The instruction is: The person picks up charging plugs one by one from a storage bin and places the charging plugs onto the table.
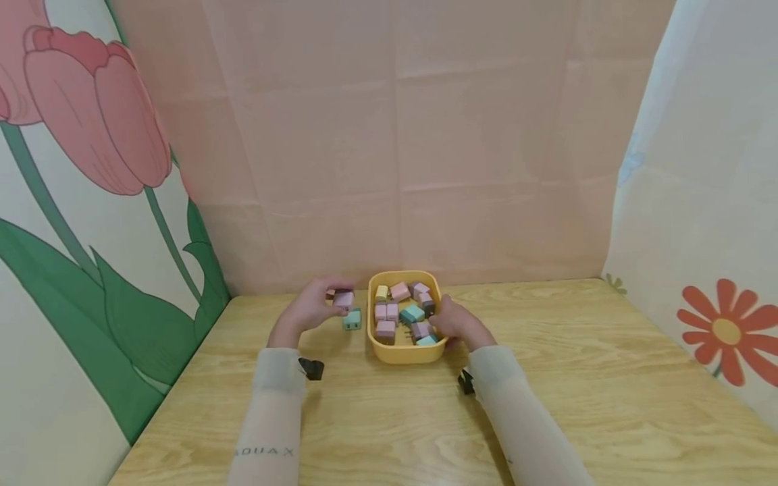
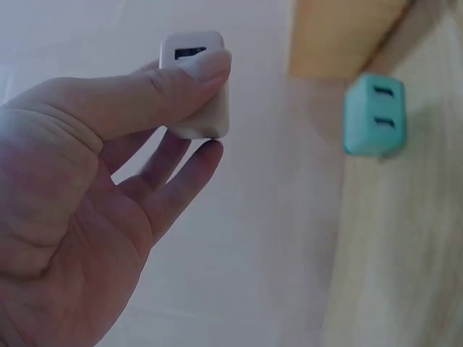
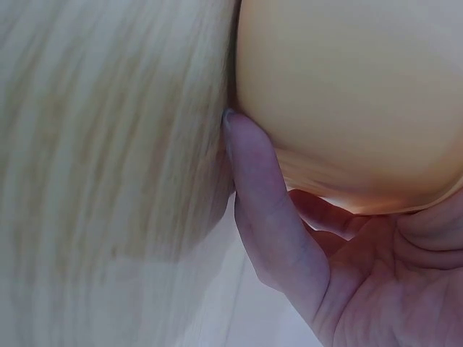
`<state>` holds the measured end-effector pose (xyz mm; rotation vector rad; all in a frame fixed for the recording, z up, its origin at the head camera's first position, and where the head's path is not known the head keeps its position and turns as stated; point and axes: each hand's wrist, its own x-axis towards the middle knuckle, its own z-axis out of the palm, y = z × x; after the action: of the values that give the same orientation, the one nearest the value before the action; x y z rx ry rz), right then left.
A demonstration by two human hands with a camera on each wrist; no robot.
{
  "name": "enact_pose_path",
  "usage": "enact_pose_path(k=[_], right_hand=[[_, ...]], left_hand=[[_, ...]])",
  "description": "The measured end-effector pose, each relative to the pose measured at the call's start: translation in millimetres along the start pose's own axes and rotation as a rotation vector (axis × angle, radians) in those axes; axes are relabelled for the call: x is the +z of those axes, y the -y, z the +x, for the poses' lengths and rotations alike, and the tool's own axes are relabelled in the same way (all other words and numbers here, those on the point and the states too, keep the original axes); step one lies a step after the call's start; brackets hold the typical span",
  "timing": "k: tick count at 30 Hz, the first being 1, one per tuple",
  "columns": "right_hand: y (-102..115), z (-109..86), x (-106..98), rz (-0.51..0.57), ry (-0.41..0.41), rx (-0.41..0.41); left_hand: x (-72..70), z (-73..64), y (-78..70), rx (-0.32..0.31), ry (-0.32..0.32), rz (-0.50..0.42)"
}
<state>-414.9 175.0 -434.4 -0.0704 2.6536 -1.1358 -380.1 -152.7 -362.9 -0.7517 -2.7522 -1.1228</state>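
My left hand (image 1: pixel 310 307) pinches a pale pinkish-purple USB charger block (image 2: pixel 194 87) between thumb and fingers, just left of the yellow bin (image 1: pixel 406 355). A dark USB port shows on its face in the left wrist view. Below the held block, a teal charger block (image 1: pixel 352 320) with two ports stands on the table beside the bin. My right hand (image 1: pixel 457 322) grips the bin's right side at the rim. In the right wrist view, its fingers (image 3: pixel 268 195) lie against the bin's smooth outer wall.
Inside the bin lie several charger blocks: a yellow one (image 1: pixel 381 293), a pink one (image 1: pixel 400 291), a teal one (image 1: pixel 412 314) and several purple ones. Thin prongs stick out of some. The wooden table (image 1: pixel 389 432) meets a pink backdrop (image 1: pixel 395 169) close behind the bin.
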Motion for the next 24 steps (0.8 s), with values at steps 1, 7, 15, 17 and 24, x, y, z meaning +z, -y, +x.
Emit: enact_pose_path(k=[1, 7, 15, 17, 24], right_hand=[[-0.1, 0.2, -0.2, -0.002, 0.001, 0.002], [1.2, 0.2, -0.9, -0.008, 0.006, 0.018], [2.9, 0.9, -1.6, -0.015, 0.003, 0.035], [3.4, 0.7, -1.2, -0.016, 0.002, 0.045], [5.4, -1.4, -1.3, -0.016, 0.005, 0.05]], left_hand=[[0.2, 0.0, 3.1, -0.005, 0.0, 0.005], [1.9, -0.7, 19.3, -0.039, -0.011, 0.045], [9.4, -1.2, 37.6, -0.086, -0.055, 0.151], [12.0, -1.2, 41.4, -0.11, -0.06, 0.18], [15.8, -3.7, 47.0, -0.145, -0.083, 0.256]])
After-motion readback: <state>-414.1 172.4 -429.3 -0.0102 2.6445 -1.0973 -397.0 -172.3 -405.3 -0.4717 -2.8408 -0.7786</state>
